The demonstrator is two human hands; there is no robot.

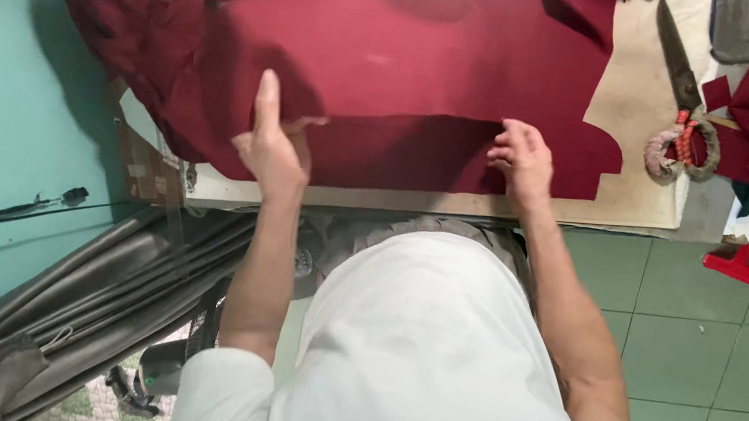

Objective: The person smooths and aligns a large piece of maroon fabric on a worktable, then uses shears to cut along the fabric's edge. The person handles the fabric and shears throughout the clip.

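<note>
While the dark red cloth (421,56) is lifted at its edge, pinched by the left hand (271,148), the table (641,103) beneath is mostly hidden. The right hand (525,160) is pressed down on the cloth, fingers curled; its fingertips are hard to make out.

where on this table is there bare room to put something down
Bare patches: the tan paper strip between the maroon cloth and the scissors, and the table's near edge between the left hand and right hand. The bunched cloth on the left crowds that end.

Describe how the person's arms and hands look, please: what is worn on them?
Both arms are bare from short white sleeves down. The left hand and right hand wear no gloves; no rings, watch or bracelets are visible.
</note>
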